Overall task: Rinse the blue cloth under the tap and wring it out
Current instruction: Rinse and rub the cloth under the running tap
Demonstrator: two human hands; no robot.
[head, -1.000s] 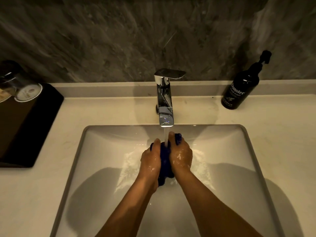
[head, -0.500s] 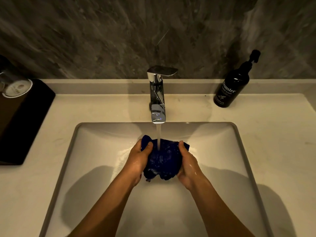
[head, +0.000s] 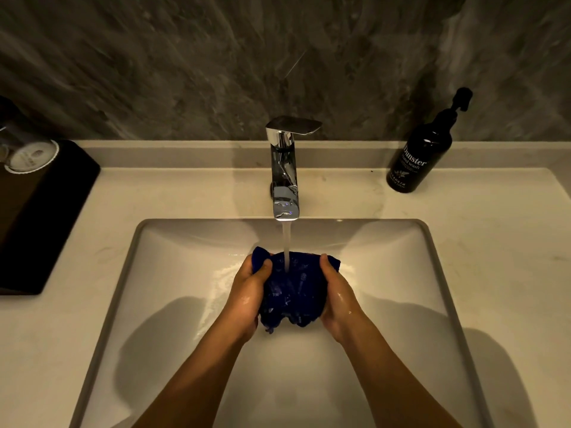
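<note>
The blue cloth (head: 293, 291) is bunched and wet, held over the white sink basin (head: 173, 273) between both hands. My left hand (head: 247, 295) grips its left edge with the thumb curled over the top. My right hand (head: 336, 295) grips its right edge the same way. A stream of water falls from the chrome tap (head: 285, 168) onto the top middle of the cloth.
A black hand wash pump bottle (head: 423, 152) stands on the counter at the back right. At the left lies a dark tray (head: 40, 217) with a capped glass (head: 27, 152) on it. A grey stone wall rises behind the counter.
One second ago my hands were pressed together around the cloth. They have moved apart, and the cloth now lies spread between them under the stream.
</note>
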